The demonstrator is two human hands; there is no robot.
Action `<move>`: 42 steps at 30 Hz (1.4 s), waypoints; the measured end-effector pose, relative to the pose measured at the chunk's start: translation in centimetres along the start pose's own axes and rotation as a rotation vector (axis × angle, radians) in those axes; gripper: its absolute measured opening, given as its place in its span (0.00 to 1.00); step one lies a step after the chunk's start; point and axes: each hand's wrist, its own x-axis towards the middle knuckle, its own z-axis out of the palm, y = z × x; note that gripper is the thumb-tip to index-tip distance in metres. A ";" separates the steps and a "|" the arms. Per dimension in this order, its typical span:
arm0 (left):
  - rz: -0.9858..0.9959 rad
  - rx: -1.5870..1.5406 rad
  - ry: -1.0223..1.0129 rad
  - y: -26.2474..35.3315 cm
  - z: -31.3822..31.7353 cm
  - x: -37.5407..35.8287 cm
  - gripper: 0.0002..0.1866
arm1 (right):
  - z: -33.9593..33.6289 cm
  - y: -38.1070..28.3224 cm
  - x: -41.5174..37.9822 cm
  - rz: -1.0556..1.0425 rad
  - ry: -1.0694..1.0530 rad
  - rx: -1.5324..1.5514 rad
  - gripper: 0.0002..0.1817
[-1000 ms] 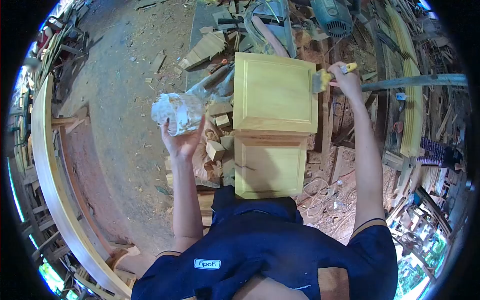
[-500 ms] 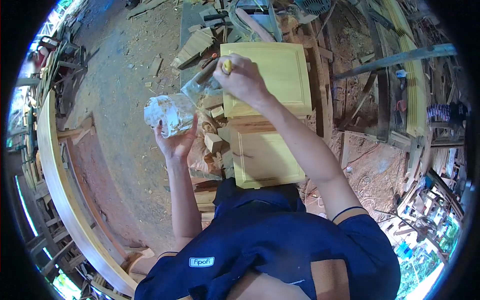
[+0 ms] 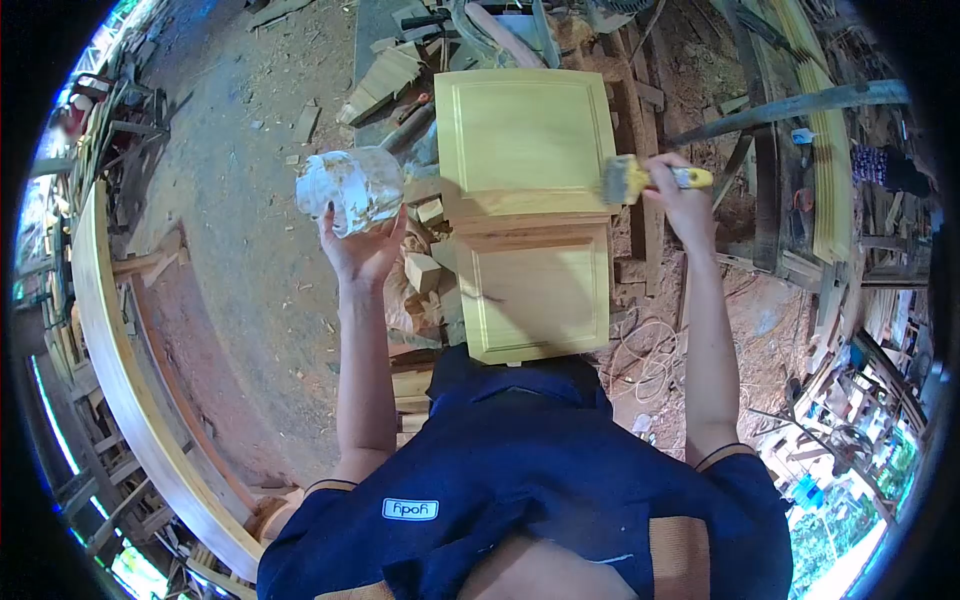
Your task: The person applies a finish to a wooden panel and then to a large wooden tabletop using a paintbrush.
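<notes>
My left hand [image 3: 362,248] holds a white, stained plastic container [image 3: 352,190] from below, its fingers around the lower side. To the right, my right hand [image 3: 682,200] grips the yellow handle of a wide paintbrush [image 3: 627,181]. The bristles are at the right edge of a pale wooden panel [image 3: 525,135] with a grooved border; whether they touch it I cannot tell. A second, smaller panel [image 3: 540,300] lies nearer to my body, its lower part in shadow.
Wood offcuts [image 3: 385,82] and small blocks [image 3: 422,270] lie left of the panels. A long curved-looking board [image 3: 140,400] runs down the far left. A grey pole [image 3: 800,108] and stacked timber [image 3: 832,190] are at the right.
My right hand has moved from the upper left of the larger panel to its right edge, and the brush now shows fully. My left hand has shifted slightly up with the container.
</notes>
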 end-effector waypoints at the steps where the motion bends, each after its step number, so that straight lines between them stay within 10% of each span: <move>1: -0.001 -0.015 0.013 -0.2 0.2 -0.1 0.34 | -0.4 -0.1 -0.3 -0.017 0.058 -0.081 0.08; 4: 0.008 0.006 0.017 -0.3 0.5 -0.2 0.33 | 1.2 -1.2 -1.7 -0.339 0.191 -0.523 0.07; 10: 0.022 -0.006 0.031 0.3 -1.1 -0.1 0.34 | 11.4 -4.8 -5.4 -0.629 0.007 -0.439 0.05; 18: 0.026 0.014 0.079 0.4 -1.1 -0.6 0.31 | 16.8 -5.7 -4.8 -0.467 -0.216 0.045 0.05; 25: -0.008 0.024 0.068 0.4 -1.9 0.1 0.34 | 5.9 1.1 -2.6 -0.268 0.006 0.019 0.07; 30: 0.012 -0.006 0.088 0.8 -2.5 0.8 0.34 | 1.2 -2.6 -2.2 -0.329 0.191 -0.552 0.05; 42: 0.003 -0.010 0.135 0.8 -1.5 0.0 0.32 | 18.2 -8.6 -1.8 -0.491 -0.148 -0.098 0.06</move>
